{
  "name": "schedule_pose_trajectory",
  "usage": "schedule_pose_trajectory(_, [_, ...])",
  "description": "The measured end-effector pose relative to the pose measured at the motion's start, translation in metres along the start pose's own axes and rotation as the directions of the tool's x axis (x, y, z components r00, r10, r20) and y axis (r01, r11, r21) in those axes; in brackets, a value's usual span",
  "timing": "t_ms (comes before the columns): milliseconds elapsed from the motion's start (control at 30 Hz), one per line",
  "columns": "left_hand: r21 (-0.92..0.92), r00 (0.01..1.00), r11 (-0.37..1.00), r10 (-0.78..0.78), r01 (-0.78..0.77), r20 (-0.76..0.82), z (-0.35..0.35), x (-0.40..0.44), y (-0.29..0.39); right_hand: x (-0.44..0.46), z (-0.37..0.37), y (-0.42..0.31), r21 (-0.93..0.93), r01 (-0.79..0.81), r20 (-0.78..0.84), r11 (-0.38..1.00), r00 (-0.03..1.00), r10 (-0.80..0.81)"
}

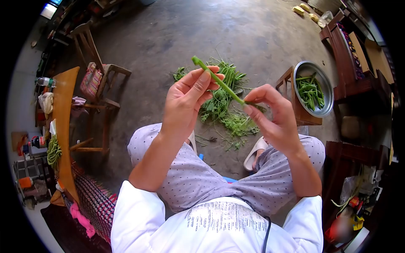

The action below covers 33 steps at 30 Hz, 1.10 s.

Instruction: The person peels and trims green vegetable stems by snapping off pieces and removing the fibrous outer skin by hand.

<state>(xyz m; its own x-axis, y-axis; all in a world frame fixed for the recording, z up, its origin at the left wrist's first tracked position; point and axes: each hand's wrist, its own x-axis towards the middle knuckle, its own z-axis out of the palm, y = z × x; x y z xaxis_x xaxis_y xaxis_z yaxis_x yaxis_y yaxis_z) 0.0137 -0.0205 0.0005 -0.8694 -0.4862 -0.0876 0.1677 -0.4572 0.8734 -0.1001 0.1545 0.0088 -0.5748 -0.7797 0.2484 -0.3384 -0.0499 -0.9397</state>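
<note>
A long green vegetable stalk [230, 90], like a celery stem, is stretched at a slant between my two hands. My left hand [192, 90] pinches it near its thick upper end between thumb and fingers. At the lower end, the thumb and fingertips of my right hand [274, 111] are closed on the stalk. Below my hands, a loose pile of leafy green stems [219, 101] lies on the floor, partly hidden by my left hand. To the right, a round metal basin [302, 67] holds several green stalk pieces [310, 93].
The basin rests on a wooden stool [287, 80]. At left stand a wooden table [66, 126] with a bundle of green beans [54, 152] at its edge, and a chair [107, 74] with a cushion. Dark wooden furniture [358, 84] lines the right side. My slippers [253, 154] are near the pile.
</note>
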Motion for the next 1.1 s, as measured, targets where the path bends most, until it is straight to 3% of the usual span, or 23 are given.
schedule_pose_trajectory(100, [0.092,0.997,0.995,0.034,-0.04,0.069,-0.002,-0.002,-0.002,0.002,-0.005,0.001,-0.154,0.055,0.141,0.987,0.989,-0.033])
schedule_pose_trajectory(233, [0.266,0.979,0.953,0.102,-0.147,0.175,0.01,-0.013,-0.004,0.004,-0.002,-0.006,-0.087,0.084,-0.068,0.993,0.994,-0.09])
schedule_pose_trajectory(367, [0.253,0.963,0.952,0.111,-0.174,0.244,0.016,-0.018,-0.015,0.006,-0.006,-0.016,-0.13,0.129,-0.123,0.983,0.982,-0.145])
schedule_pose_trajectory(800, [0.444,0.954,0.847,0.229,-0.294,0.196,0.027,-0.021,-0.021,0.001,-0.001,-0.019,-0.206,0.007,-0.142,0.978,0.989,-0.036])
schedule_pose_trajectory(1100, [0.495,0.943,0.803,0.293,-0.332,0.158,0.025,-0.021,-0.023,0.001,0.005,-0.011,-0.227,0.084,-0.166,0.97,0.978,-0.124])
